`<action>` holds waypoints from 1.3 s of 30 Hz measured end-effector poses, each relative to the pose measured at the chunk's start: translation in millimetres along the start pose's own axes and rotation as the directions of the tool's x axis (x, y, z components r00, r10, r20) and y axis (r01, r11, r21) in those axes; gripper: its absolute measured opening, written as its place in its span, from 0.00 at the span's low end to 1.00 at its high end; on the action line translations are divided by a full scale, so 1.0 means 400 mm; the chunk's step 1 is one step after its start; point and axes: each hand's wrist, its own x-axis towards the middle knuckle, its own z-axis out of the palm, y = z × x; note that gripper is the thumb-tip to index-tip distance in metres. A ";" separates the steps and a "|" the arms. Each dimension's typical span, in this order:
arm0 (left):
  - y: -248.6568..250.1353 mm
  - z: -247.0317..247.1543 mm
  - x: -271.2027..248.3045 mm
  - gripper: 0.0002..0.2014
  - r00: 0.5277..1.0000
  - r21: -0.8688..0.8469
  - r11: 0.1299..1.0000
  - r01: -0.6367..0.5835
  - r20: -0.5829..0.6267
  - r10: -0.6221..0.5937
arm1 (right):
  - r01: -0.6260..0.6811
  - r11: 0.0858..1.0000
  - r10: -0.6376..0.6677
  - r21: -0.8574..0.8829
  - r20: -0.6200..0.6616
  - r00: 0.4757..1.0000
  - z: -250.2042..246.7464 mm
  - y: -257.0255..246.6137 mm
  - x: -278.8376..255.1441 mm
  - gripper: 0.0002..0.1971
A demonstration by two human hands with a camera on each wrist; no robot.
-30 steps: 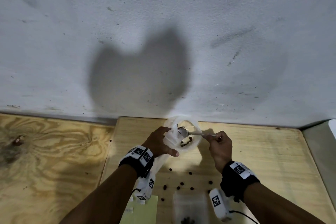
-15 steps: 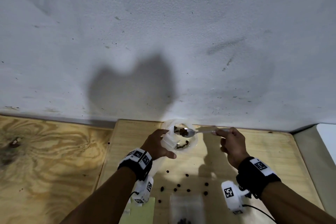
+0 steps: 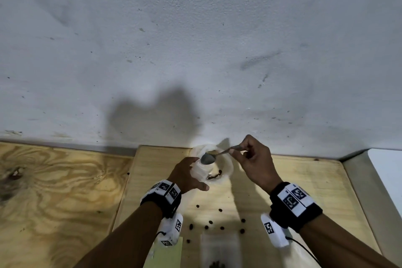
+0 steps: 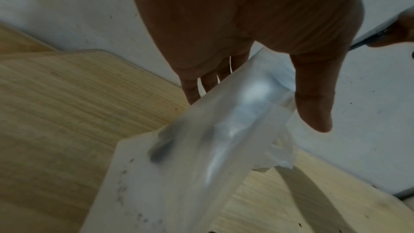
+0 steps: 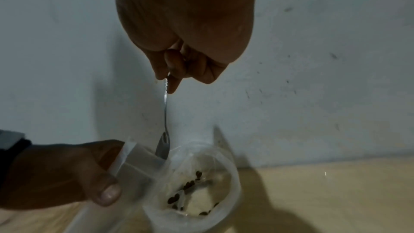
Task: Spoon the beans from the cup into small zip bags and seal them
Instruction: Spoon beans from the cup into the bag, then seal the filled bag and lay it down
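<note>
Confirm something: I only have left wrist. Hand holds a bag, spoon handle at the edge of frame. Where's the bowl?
Observer: Right wrist shows the spoon bowl dipped into the open mouth of the bag, which the left hand holds beside the cup.
Operator: Any beans left in the cup?
Observer: Yes, a few beans lie at its bottom.
Operator: Spills?
Observer: Head view shows loose beans scattered on the board, on the person's side of the cup.
</note>
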 end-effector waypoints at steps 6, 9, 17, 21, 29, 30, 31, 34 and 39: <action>-0.002 -0.007 -0.021 0.53 0.997 -0.028 0.998 -0.048 -0.060 0.046 | -0.273 0.946 0.319 0.174 -0.373 0.871 -0.047 0.074 0.013 0.15; -0.008 -0.014 -0.041 0.51 0.988 -0.055 0.995 -0.088 -0.129 0.081 | -0.405 0.903 0.429 0.145 -0.367 0.825 -0.025 0.105 -0.004 0.13; 0.010 -0.055 -0.086 0.49 0.969 -0.105 0.975 -0.198 -0.170 0.178 | -0.511 0.708 0.524 -0.487 -0.123 0.843 -0.001 0.139 -0.030 0.19; 0.052 -0.078 -0.121 0.48 0.949 -0.059 0.956 -0.288 -0.152 0.277 | -0.268 0.823 0.273 -0.502 -0.064 0.960 -0.016 0.037 -0.057 0.17; 0.143 -0.067 -0.184 0.50 0.922 -0.180 0.904 -0.387 -0.059 0.383 | -0.202 0.943 0.306 -0.266 0.445 0.842 0.006 -0.278 -0.088 0.13; 0.149 -0.067 -0.190 0.51 0.928 -0.216 0.904 -0.370 -0.037 0.371 | -0.186 0.942 0.293 -0.281 0.410 0.863 0.000 -0.285 -0.090 0.12; 0.158 -0.069 -0.199 0.52 0.929 -0.274 0.891 -0.361 -0.022 0.370 | -0.170 0.946 0.266 -0.275 0.366 0.892 -0.010 -0.289 -0.095 0.11; 0.178 -0.091 -0.211 0.39 0.930 -0.391 0.847 -0.361 -0.080 0.360 | -0.097 0.960 0.165 -0.263 0.252 0.954 -0.045 -0.270 -0.107 0.10; 0.219 -0.122 -0.247 0.06 0.927 -0.514 0.776 -0.367 -0.136 0.349 | -0.034 0.990 0.033 -0.141 -0.009 0.999 -0.039 -0.256 -0.153 0.15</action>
